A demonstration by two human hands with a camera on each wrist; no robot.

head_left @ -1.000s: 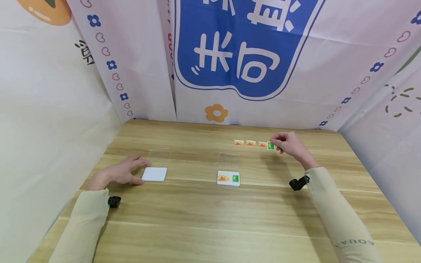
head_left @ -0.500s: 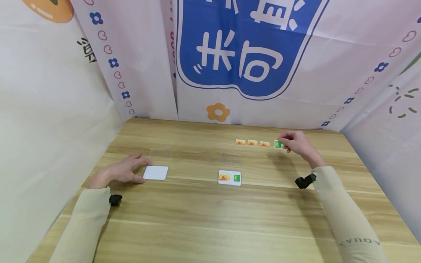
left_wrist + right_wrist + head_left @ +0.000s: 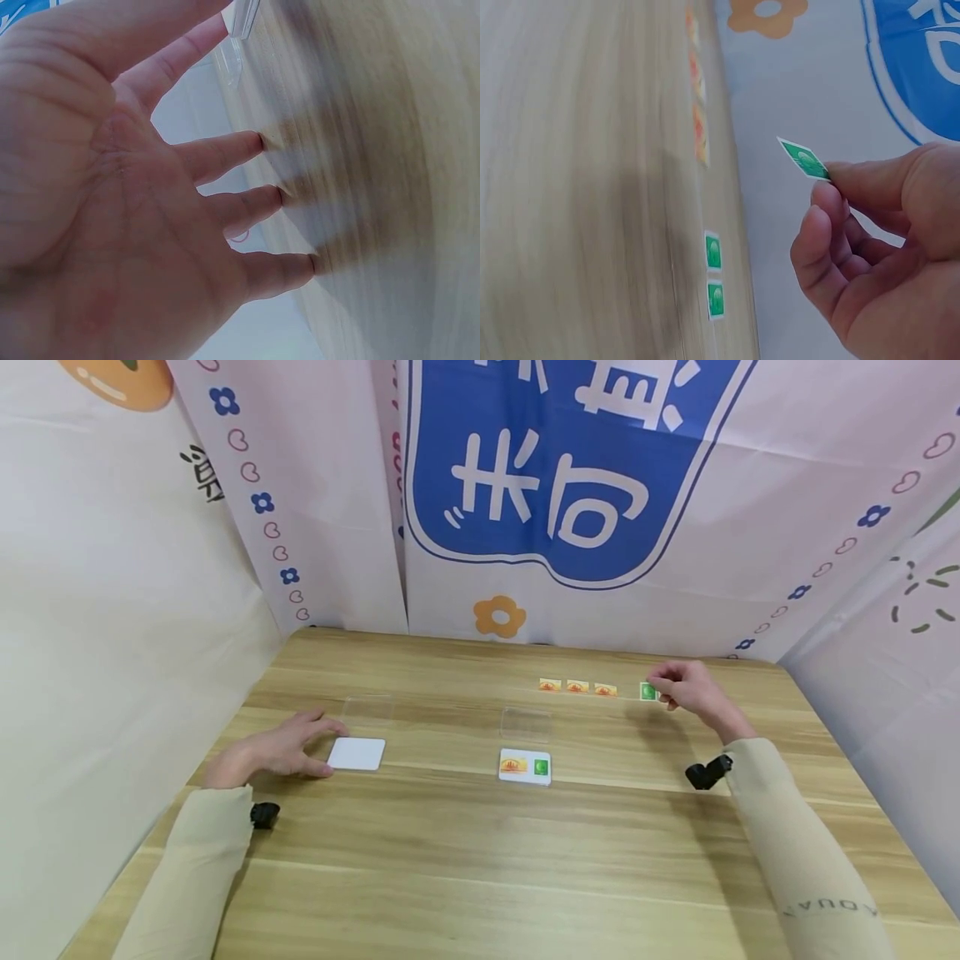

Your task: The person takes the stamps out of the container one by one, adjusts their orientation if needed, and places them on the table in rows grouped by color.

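Observation:
My right hand (image 3: 692,689) pinches a small green stamp (image 3: 804,160) with a white border between thumb and fingers, above the back right of the table. Two more green stamps (image 3: 713,251) lie below it in the right wrist view; in the head view they are hidden behind the hand. To the left, my left hand (image 3: 288,745) rests on the table, thumb and index finger at the near and far left corners of a blank white card (image 3: 357,753). Its other fingers (image 3: 240,206) are spread, tips on the wood. Between the hands lies another white card (image 3: 525,776) bearing an orange stamp and a green one.
Three orange-yellow stamps (image 3: 577,686) lie in a row at the back. Behind each card sits a clear plastic rectangle, one at left (image 3: 368,710) and one at centre (image 3: 526,725). A printed cloth (image 3: 330,502) walls off the table's back and sides.
My right hand has moved right with the green stamp, away from the orange stamps. The left hand stays by the blank card. The head view has shifted slightly.

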